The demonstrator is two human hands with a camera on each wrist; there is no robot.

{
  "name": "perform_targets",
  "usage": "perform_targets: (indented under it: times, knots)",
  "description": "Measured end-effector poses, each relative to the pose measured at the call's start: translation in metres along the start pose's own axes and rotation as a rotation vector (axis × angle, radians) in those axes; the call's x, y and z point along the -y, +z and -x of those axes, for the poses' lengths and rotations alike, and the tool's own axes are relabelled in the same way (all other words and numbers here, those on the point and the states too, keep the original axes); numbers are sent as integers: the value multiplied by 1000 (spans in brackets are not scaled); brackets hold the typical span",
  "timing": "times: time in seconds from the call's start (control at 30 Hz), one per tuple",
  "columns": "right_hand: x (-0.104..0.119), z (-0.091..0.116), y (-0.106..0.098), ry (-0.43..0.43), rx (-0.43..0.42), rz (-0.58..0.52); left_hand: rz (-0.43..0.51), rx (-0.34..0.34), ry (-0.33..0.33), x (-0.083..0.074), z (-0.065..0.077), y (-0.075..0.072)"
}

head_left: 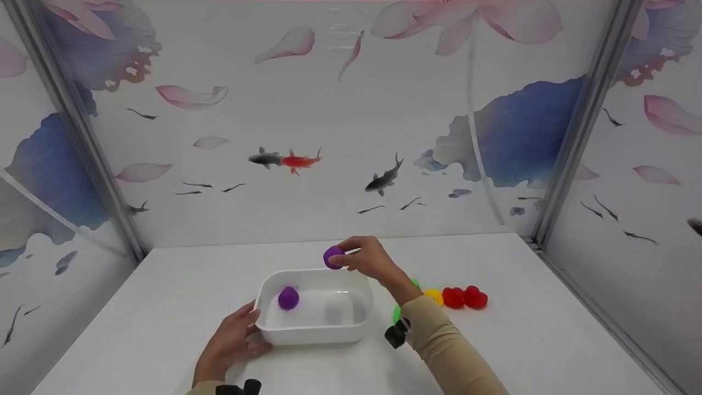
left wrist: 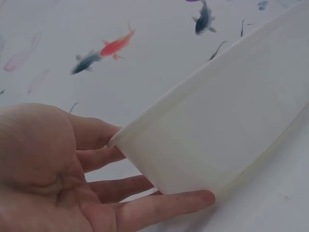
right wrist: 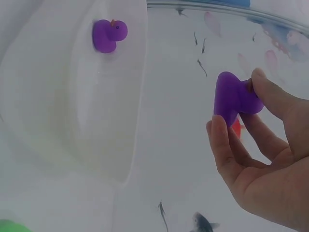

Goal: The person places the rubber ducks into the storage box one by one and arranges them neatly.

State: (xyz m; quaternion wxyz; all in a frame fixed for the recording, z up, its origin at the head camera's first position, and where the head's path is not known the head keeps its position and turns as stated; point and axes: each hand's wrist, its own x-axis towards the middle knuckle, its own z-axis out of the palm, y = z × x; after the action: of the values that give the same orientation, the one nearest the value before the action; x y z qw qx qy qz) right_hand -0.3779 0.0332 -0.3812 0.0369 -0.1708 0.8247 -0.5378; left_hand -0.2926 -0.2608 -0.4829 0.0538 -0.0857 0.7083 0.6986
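Note:
My right hand (head_left: 370, 259) pinches a purple toy duck (right wrist: 234, 98) between thumb and fingers. It holds the duck above the far right rim of a white plastic basin (head_left: 312, 334). Inside that basin, toward its left end, sits another purple duck (head_left: 288, 298); an orange beak shows on it in the right wrist view. At the basin's left end, my left hand (head_left: 230, 336) touches the rim and outer wall. Its fingers (left wrist: 164, 209) look fairly straight in the left wrist view, one of them lying along the basin's lower side.
Right of the basin lie two red toys (head_left: 453, 297), a yellow toy (head_left: 434, 297) and green toys (head_left: 396, 314), partly hidden by my right forearm. All stand on a white table (head_left: 548, 334). Printed panels (head_left: 340, 120) enclose its back and sides.

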Motion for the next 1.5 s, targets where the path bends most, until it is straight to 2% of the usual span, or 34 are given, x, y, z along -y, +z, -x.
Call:
perform_targets:
  times: [0.23,0.53,0.83,1.07,1.23,1.5]
  knots:
    - [-7,-9,22,0,7,-24,6,3,-1,2,1,1]
    - [-11,-20,48,83,5,-74,9,7,-1,1,2,0]
    - [-19,-25,71,166,-6,-78,16,-1,0,0,2,3]
    - [-35,-28,81,173,-19,-60,30,-11,8,1,2,6]
    - [-35,-28,88,208,-23,-30,4,-25,-1,0,4,5]
    - [-34,-26,97,236,-55,55,20,-12,5,-2,3,2]
